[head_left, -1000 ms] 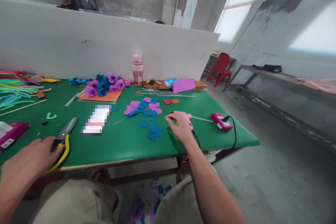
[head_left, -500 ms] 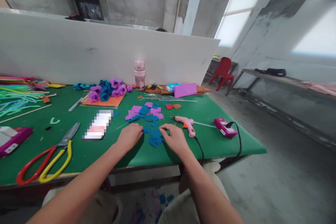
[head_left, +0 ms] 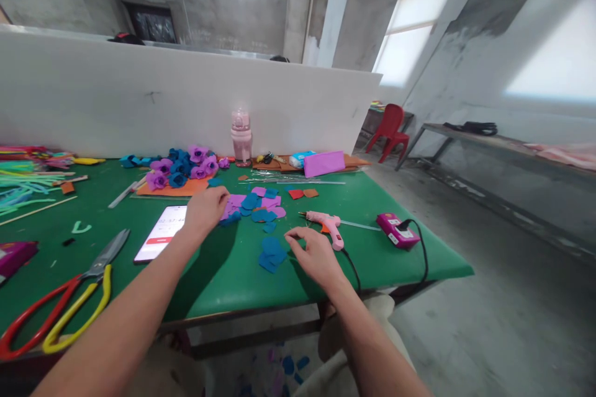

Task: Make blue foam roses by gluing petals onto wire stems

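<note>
Spanning the foreground, the green table (head_left: 242, 285) carries everything; clock places start from the blue pieces (head_left: 272, 253). Red-and-yellow-handled shears (head_left: 88, 279) lie at nine. The left hand (head_left: 208, 206) is at ten, fingertips drawn together, beside the purple and blue pile (head_left: 261, 203) at eleven; I cannot tell whether it pinches anything. The right hand (head_left: 316, 253), at three, curls loosely, thumb and forefinger slightly parted, empty. The pink glue gun (head_left: 328, 224) lies at two.
</note>
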A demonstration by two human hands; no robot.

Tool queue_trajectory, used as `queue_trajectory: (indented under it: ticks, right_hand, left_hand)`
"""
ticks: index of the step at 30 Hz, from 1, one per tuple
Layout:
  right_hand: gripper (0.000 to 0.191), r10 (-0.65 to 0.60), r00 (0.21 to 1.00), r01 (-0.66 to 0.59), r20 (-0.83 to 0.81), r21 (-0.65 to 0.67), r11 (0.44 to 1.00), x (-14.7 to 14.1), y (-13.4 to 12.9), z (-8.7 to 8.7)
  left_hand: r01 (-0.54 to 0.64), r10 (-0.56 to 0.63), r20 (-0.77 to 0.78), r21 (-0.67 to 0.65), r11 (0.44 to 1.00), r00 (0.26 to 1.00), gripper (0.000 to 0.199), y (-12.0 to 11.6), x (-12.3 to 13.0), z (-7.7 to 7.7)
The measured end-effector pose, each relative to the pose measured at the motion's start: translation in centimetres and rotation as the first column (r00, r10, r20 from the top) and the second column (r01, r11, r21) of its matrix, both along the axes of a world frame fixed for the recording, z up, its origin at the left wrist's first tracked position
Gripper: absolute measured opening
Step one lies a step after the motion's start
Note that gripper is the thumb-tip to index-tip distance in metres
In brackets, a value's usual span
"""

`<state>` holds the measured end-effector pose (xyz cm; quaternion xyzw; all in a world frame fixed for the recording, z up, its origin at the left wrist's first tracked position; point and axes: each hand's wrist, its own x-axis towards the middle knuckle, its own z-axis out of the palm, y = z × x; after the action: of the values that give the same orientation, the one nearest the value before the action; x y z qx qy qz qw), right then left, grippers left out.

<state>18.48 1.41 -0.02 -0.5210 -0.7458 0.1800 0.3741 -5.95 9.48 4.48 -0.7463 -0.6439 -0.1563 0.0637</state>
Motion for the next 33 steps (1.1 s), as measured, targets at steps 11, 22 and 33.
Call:
queue_trajectory:
  ticks: [11, 22, 33]
  right_hand:
    - [0.015, -0.018, 0.998, 0.017, 0.057, 0.014, 1.000, -0.5, 0.0, -0.3]
    - [0.016, -0.012, 0.997, 0.013, 0.075, -0.005, 1.000, -0.9, 0.0, -0.2]
    - [0.030, -0.110, 0.986, 0.115, -0.127, 0.033, 0.993, -0.5, 0.3, 0.0]
  left_hand:
    - [0.499, -0.506, -0.027, -0.122, 0.858, 0.862, 0.029, -9.2, 7.4, -6.2]
    - [0.330, -0.312, 0.159, -0.101, 0.939, 0.937, 0.026, -6.6, 2.4, -4.8]
    - [0.571, -0.541, 0.203, -0.138, 0.809, 0.816, 0.036, -7.8, 4.0, -5.1]
